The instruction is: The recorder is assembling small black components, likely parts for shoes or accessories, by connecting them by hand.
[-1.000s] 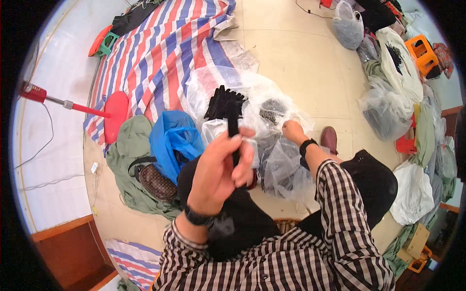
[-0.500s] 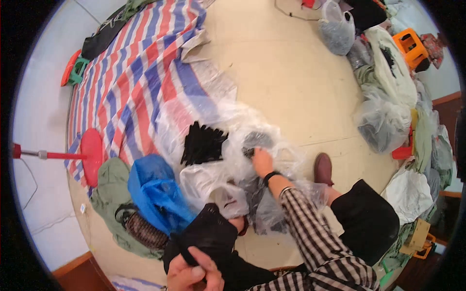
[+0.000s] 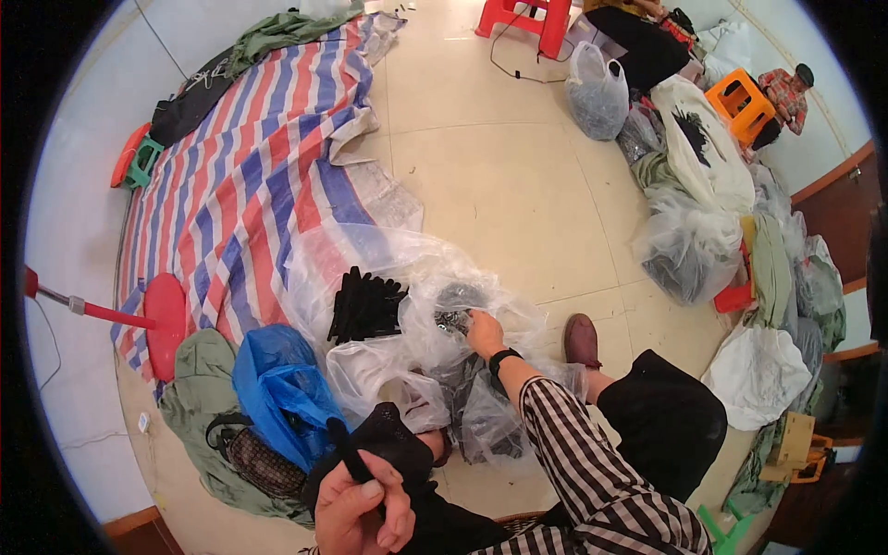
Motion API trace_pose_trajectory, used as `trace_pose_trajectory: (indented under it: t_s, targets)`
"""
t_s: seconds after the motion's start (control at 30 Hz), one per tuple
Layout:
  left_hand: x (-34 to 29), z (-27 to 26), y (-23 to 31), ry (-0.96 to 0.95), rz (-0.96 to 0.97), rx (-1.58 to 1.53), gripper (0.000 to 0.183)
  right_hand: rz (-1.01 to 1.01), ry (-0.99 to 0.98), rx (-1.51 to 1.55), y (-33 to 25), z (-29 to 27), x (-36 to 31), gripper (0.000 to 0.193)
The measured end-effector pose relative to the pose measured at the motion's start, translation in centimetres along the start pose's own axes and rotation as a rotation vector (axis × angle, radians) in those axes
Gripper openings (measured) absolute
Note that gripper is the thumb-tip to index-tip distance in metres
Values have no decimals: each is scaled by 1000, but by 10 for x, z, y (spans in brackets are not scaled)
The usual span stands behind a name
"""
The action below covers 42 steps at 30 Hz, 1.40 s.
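Note:
My left hand [image 3: 365, 509] is low in front of my lap, its fingers closed around a narrow black strip [image 3: 344, 446] that sticks up past the thumb. My right hand [image 3: 483, 333], with a dark band at the wrist, dips into an open clear plastic bag [image 3: 421, 319] of small shiny dark and silvery pieces [image 3: 451, 321]. Its fingers are curled together; what they pinch, if anything, is too small to make out. Just left of that bag, a pile of similar black strips [image 3: 365, 305] lies on clear plastic.
Nearby are a blue plastic bag [image 3: 287, 379], a white plastic bag [image 3: 379, 370] and bagged dark goods [image 3: 490, 416] between my feet. A striped tarp [image 3: 240, 176] covers the left floor. Filled bags [image 3: 689, 245] and an orange stool [image 3: 740, 106] line the right; another person [image 3: 786, 97] is far right.
The view has tilted up, showing a red stool and a person at the back. The black strip in my left hand now points further up. My right hand stays at the bag of small pieces.

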<state>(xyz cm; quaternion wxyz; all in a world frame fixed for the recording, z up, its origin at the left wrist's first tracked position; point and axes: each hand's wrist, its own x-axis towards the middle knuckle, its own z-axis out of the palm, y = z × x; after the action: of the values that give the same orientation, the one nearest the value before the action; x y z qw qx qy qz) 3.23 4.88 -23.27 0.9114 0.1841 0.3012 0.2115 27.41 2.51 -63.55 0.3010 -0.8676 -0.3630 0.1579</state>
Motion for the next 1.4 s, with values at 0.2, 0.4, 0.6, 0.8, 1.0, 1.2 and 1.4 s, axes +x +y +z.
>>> trace_pose_trajectory:
  t_s: [0.2,0.4,0.6,0.8,1.0,1.2,1.4]
  targets:
    - [-1,1,-5,0,-24,36,16,107,-195,-85,-11,0,8,26]
    - [2,3,-3,57,-96,26,13,107,-218,-194,-22,22,3,20]
    - [6,-2,-1,19,-75,16,12,5,-266,-234,-20,40,4,19]
    - [1,-2,0,3,-43,25,13,128,13,-11,0,15,4,17]
    - [-6,0,-4,40,8,85,19,357,-456,368,-19,-18,-3,14]
    - [5,-7,-15,71,51,135,14,275,-684,739,-58,-76,-8,18]
    - [21,-18,-22,53,160,220,18,-24,-681,819,-149,-180,-13,18]
